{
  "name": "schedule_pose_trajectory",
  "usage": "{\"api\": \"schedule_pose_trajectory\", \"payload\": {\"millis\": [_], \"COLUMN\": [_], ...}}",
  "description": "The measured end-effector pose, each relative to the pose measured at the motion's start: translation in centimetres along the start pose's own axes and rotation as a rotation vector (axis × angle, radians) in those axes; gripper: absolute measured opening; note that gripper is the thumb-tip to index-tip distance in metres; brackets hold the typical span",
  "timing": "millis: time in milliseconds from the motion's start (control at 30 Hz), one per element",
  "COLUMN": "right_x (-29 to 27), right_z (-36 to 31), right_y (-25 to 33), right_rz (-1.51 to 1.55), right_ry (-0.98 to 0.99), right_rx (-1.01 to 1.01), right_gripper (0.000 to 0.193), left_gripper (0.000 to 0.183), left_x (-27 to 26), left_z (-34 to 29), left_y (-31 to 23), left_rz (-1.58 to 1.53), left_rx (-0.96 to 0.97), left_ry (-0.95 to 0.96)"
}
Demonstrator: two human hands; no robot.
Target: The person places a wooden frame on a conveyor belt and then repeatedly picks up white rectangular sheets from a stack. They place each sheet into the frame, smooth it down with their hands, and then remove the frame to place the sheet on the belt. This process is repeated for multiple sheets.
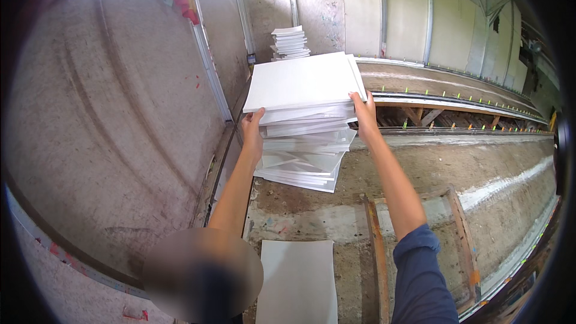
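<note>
In front of me stands a tall, uneven stack of white rectangular sheets (300,84). They look like paper or thin board, and the layers are fanned out at different angles. My left hand (252,129) grips the near left corner of the upper sheets, its thumb by the top edge. At the right edge, my right hand (364,114) is closed on the same upper sheets with its thumb on top. The fingers under the sheets are partly hidden on both sides. Below the stack, nearer to me, a single pale sheet (298,282) lies flat between my forearms.
A smaller white stack (290,42) stands behind, near the wall. A large grey panel (132,102) rises on my left. To the right run long rails (456,101) dotted with small coloured clips. A worn wooden frame (378,258) lies by my right forearm.
</note>
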State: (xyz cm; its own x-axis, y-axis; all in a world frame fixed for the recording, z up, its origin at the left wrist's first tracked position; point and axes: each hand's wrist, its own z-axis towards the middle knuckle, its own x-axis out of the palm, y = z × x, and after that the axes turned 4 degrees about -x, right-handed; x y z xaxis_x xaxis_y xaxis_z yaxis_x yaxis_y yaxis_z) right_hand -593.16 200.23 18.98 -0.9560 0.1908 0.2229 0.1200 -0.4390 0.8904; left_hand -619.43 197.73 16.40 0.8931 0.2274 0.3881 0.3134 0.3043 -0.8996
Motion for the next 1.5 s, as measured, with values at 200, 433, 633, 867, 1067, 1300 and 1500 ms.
{"api": "schedule_pose_trajectory", "payload": {"millis": [200,433,633,867,1067,1300,1500], "right_x": [-0.3,-1.7,-7.6,-10.4,-11.5,-7.7,-7.3], "right_z": [-3.1,-9.2,-14.2,-21.9,-28.1,-35.1,-34.6], "right_y": [1.7,7.6,10.4,11.9,-1.1,-4.1,-7.6], "right_rz": [0.326,0.458,0.416,0.172,-0.073,0.041,-0.409], "right_ry": [-0.035,-0.012,0.036,-0.141,-0.38,-0.162,-0.003], "right_rx": [-0.046,-0.089,-0.119,-0.047,0.196,0.456,0.433], "right_gripper": [0.058,0.058,0.052,0.042,0.064,0.081,0.081], "left_gripper": [0.075,0.076,0.076,0.065,0.057,0.062,0.08], "left_x": [-0.3,-2.2,-4.2,-7.1,-10.5,-12.2,-14.6], "left_z": [-1.7,-6.9,-17.4,-26.6,-34.4,-37.4,-36.5], "left_y": [-0.2,-4.1,-9.9,-6.6,2.0,5.6,7.2], "left_rz": [-0.271,-0.272,-0.253,-0.008,-0.155,-0.186,0.444], "left_rx": [-0.075,-0.035,-0.086,-0.496,-0.752,-0.773,-0.626], "left_ry": [0.124,0.222,0.516,0.552,0.286,0.167,0.111]}}
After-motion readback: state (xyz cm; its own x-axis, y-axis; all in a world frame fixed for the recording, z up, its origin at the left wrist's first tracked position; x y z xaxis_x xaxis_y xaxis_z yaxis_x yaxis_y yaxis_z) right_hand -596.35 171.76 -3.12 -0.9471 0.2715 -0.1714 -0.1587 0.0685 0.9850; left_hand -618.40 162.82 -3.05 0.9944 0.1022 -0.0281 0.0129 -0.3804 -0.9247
